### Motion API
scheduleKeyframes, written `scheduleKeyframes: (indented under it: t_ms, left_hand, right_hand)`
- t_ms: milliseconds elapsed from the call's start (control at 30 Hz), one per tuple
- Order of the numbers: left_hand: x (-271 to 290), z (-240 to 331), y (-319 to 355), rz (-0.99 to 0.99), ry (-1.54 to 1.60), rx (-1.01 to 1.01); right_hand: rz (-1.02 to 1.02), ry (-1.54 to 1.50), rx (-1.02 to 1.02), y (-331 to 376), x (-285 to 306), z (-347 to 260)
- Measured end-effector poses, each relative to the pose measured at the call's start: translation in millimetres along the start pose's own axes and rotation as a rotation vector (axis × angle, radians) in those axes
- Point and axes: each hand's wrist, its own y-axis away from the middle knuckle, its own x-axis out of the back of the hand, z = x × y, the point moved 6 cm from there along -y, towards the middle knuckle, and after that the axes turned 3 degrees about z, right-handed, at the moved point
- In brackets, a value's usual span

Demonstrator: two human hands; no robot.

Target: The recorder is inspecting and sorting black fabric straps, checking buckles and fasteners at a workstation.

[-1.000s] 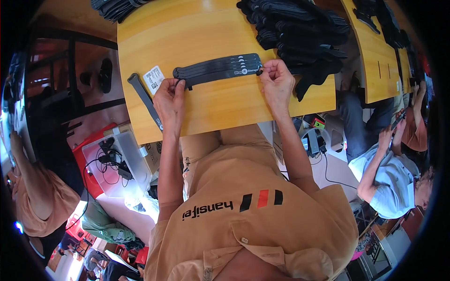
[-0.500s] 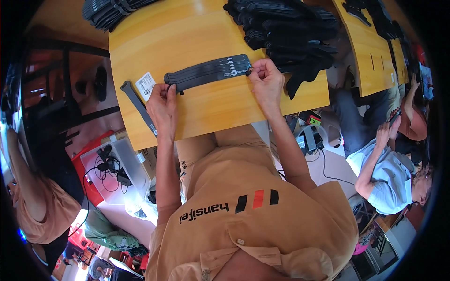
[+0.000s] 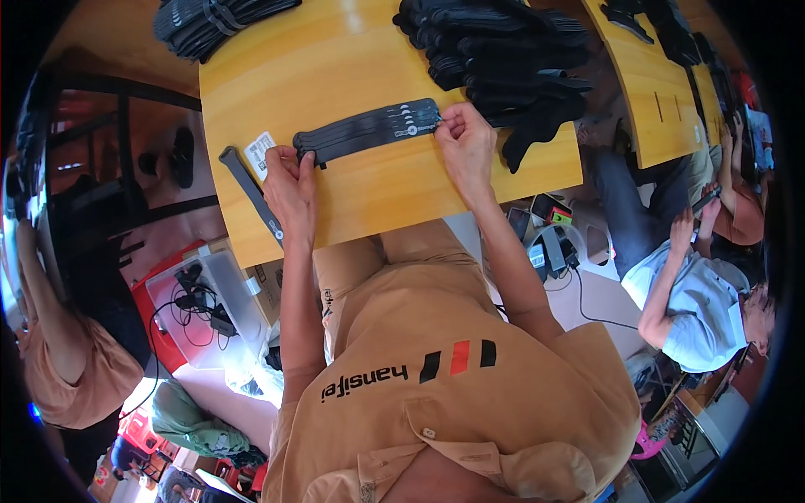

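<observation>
A fanned stack of black straps (image 3: pixel 360 134) with pale printing lies across the wooden table (image 3: pixel 352 201) in front of me. My left hand (image 3: pixel 293 184) pinches the stack's left end between thumb and fingers. At the other end, my right hand (image 3: pixel 467 151) has its fingertips closed on the straps' right tips. One single black strap (image 3: pixel 251 194) lies slantwise to the left of my left hand. Between it and the stack, a white printed label (image 3: pixel 262 151) is partly covered by my left fingers.
A large heap of black straps (image 3: pixel 503 50) covers the table's far right. A bundled black stack (image 3: pixel 210 21) sits at the far left corner. Below the table's left edge is a clear plastic bin (image 3: pixel 205 310) with cables. People sit at both sides; another table (image 3: pixel 654 101) stands right.
My right hand has shifted slightly left along with the stack's right end. My left hand keeps its pinch. The whole view has tilted a little.
</observation>
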Motion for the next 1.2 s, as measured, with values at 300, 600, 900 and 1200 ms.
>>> scheduleKeyframes:
  t_ms: [300,600,900,1200]
  left_hand:
    - [-1,-3,-2,-0.004,0.002,-0.012]
    - [-11,61,25,-0.112,-0.114,-0.479]
    - [-63,58,58,-0.287,-0.442,-0.763]
    - [-61,55,57,-0.298,-0.394,-0.748]
  right_hand:
    - [-0.054,0.131,0.015,-5,-1,-3]
    - [-0.216,0.370,0.457,21,2,-41]
    - [-0.471,0.576,0.656,42,-18,-23]
    - [-0.488,0.649,0.674,43,-19,-25]
